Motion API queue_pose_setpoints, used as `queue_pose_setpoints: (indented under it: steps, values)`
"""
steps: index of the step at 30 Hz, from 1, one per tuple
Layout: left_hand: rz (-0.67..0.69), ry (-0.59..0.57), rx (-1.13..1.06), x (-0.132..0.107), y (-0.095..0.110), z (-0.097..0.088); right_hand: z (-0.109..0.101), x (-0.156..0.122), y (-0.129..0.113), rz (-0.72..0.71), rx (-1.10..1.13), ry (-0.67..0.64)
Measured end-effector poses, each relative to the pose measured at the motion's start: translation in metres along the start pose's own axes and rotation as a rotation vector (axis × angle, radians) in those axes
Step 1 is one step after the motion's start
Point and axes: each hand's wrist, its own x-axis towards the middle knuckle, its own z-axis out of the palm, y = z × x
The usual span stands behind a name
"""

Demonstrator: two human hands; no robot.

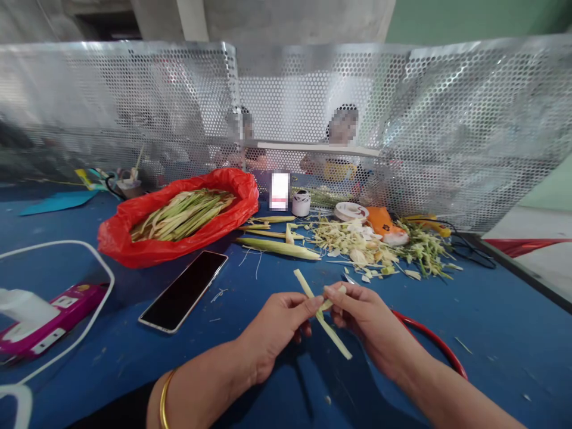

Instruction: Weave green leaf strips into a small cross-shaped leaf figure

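Pinching a pale strip [337,341] between thumb and fingers, your left hand [286,316] is clamped near its middle, so one end angles up and away while the other slants down toward you. Your right hand [361,310] is closed on a short piece crossing it, fingertips just beside the left thumb; you cannot tell whether that is a fold of the same strip or a second one. Both hands are above the blue table [504,357], in front of a pile of scraps [357,253]. A red curved thing [440,341] runs out from behind your right arm. Beyond your left hand lies a green husk [281,248]; farther left are a phone [183,292] and a red bag [147,256] holding long leaves [192,211]. A mesh screen [308,89] stands behind.
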Motion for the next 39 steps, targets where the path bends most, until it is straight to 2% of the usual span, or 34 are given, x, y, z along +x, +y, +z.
queue_pose_setpoints:
  steps: [6,9,14,18,20,24,25,26,28,30,33,39]
  values:
    - [-0.147,-0.135,-0.044,0.001,-0.002,0.000,0.002,0.000,-0.005,-0.113,-0.189,-0.020]
    - [-0.150,-0.195,-0.066,0.001,-0.002,0.000,0.001,0.001,-0.004,-0.129,-0.244,0.011]
    - [-0.119,-0.200,-0.064,-0.001,-0.001,0.004,0.003,0.003,0.003,-0.179,-0.281,0.132]
    - [-0.138,-0.161,-0.081,-0.001,-0.001,0.006,-0.002,0.005,0.004,-0.216,-0.360,0.123]
    - [-0.116,-0.081,-0.141,-0.001,0.000,0.006,-0.007,0.003,0.001,-0.335,-0.471,0.174]
    - [-0.029,0.060,-0.320,0.003,0.001,0.003,-0.009,-0.008,-0.006,-0.721,-0.654,0.502]
    - [0.002,0.064,-0.357,0.004,0.001,0.002,-0.006,-0.012,-0.005,-0.769,-0.685,0.519]
    - [0.037,0.063,-0.389,0.004,0.002,0.001,-0.003,-0.016,-0.004,-0.777,-0.710,0.456]
    - [0.098,0.061,-0.432,0.005,0.002,0.000,0.003,-0.021,-0.001,-0.674,-0.739,0.259]
    - [0.137,0.072,-0.445,0.004,0.002,0.001,0.008,-0.024,0.003,-0.620,-0.748,0.161]
    - [0.142,0.084,-0.471,0.002,0.001,0.003,0.011,-0.024,0.006,-0.585,-0.771,0.099]
    - [0.079,0.061,-0.562,-0.003,0.000,0.008,0.019,-0.017,0.013,-0.317,-0.585,-0.002]
